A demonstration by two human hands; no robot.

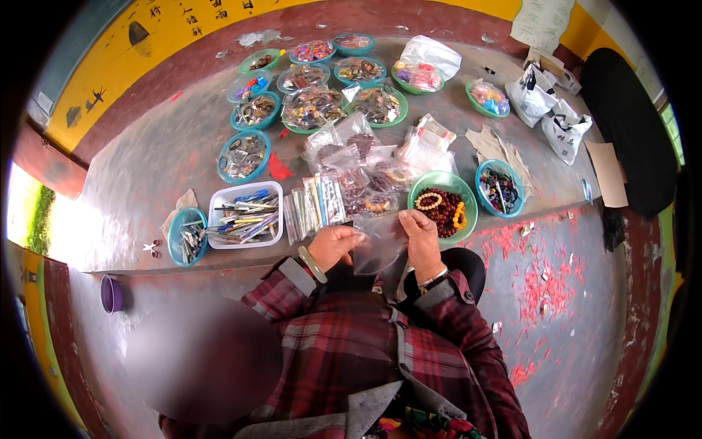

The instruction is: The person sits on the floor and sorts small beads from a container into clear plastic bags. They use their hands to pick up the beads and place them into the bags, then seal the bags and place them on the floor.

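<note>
As we lean over the grey table (146, 168), our left hand (333, 245) and right hand (422, 238) pinch a clear plastic bag (376, 245) by its upper corners.

We hold the bag just above the table's near edge, fingers closed on the film, beside a green bowl (468, 208) of dark red and yellow bead bracelets. To our left sit a white tray (219, 201) of pens, a row of small packets (314, 205), and many teal dishes (243, 156) farther back.
</note>
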